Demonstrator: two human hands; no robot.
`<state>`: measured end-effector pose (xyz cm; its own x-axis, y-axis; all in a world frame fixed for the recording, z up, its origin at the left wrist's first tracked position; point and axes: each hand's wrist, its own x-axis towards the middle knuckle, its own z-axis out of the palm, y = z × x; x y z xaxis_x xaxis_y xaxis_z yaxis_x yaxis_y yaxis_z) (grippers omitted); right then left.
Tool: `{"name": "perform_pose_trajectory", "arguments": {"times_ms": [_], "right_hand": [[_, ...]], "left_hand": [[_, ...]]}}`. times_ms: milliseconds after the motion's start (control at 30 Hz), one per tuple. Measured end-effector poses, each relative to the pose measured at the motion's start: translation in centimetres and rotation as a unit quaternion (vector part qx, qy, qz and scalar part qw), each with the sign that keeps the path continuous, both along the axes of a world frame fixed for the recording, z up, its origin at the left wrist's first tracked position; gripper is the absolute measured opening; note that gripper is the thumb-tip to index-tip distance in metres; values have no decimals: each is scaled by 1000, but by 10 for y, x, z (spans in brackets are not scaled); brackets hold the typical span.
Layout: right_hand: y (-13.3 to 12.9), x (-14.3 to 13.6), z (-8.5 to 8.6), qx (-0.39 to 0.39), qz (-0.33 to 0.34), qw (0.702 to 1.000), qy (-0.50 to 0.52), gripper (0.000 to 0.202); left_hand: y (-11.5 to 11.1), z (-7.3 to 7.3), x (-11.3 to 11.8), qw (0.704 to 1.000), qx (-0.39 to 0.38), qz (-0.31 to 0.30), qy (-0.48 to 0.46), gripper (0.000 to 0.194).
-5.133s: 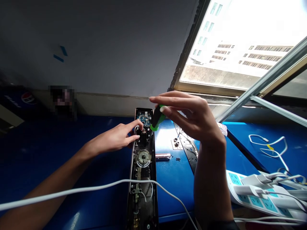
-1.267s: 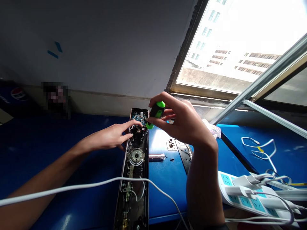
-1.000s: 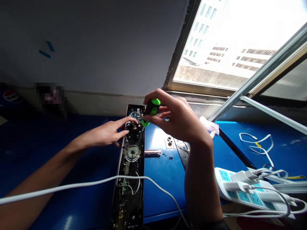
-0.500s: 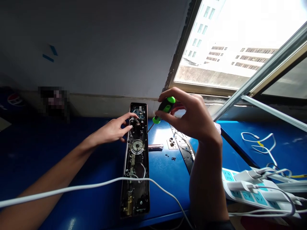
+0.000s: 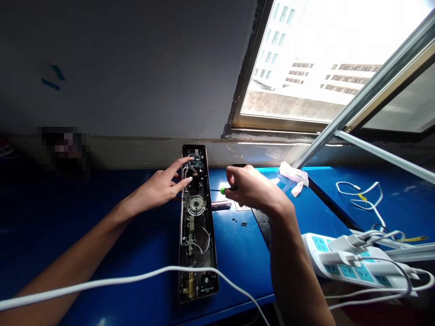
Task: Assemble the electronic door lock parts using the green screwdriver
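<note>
A long black housing [image 5: 210, 235], like an opened electronic door lock, lies on the blue table with its inside showing. It holds a circuit board [image 5: 196, 156], a round metal hub [image 5: 196, 204], thin wires and a brass-coloured part [image 5: 191, 286]. My left hand [image 5: 163, 185] rests at its upper left edge, index finger and thumb spread over the interior. My right hand [image 5: 254, 185] is closed around a green and black screwdriver [image 5: 223, 190]. The screwdriver lies nearly level, its shaft pointing left at the housing's right edge; I cannot tell whether the tip touches anything.
Small dark screws [image 5: 244, 224] and a shiny cylinder [image 5: 221, 205] lie right of the housing. A black panel [image 5: 263, 226] is partly under my right arm. A white cable [image 5: 146, 274] crosses in front. The power strip [image 5: 312, 258], full of plugs, stands at the right.
My right hand has dropped, and the screwdriver has gone from steeply tilted to nearly level. My left index finger reaches slightly higher over the circuit board. The camera view has shifted a little.
</note>
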<state>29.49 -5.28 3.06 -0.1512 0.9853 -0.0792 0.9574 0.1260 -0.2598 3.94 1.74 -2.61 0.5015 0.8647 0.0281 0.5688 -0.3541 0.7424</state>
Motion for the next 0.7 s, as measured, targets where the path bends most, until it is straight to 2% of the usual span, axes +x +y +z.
{"name": "perform_pose_trajectory", "arguments": {"times_ms": [67, 167, 233, 300, 333, 400, 467, 533, 700], "right_hand": [[0, -1, -11, -57, 18, 998, -6, 12], [6, -3, -31, -129, 56, 990, -8, 26], [10, -3, -43, -153, 70, 986, -6, 31], [13, -4, -53, -166, 78, 983, 3, 29], [13, -4, -57, -173, 80, 982, 8, 28], [12, -5, -61, -196, 81, 977, 22, 27], [10, -4, -64, -225, 82, 970, 38, 27], [8, -3, -64, -242, 86, 965, 56, 28], [4, 11, -59, -233, 90, 962, 108, 30]], "left_hand": [[-2, 1, 0, 999, 35, 8, 33, 69], [-6, 3, 1, 992, 88, 34, 81, 66], [-11, 5, 5, 978, 167, 65, 111, 58], [-18, 6, 12, 950, 278, 83, 114, 45], [-21, 7, 16, 936, 329, 74, 100, 38], [-29, 6, 25, 923, 381, 10, 60, 30], [-36, 3, 33, 921, 381, -69, 39, 25], [-41, -1, 41, 922, 364, -122, 40, 22], [-46, -10, 51, 924, 350, -148, 42, 20]]}}
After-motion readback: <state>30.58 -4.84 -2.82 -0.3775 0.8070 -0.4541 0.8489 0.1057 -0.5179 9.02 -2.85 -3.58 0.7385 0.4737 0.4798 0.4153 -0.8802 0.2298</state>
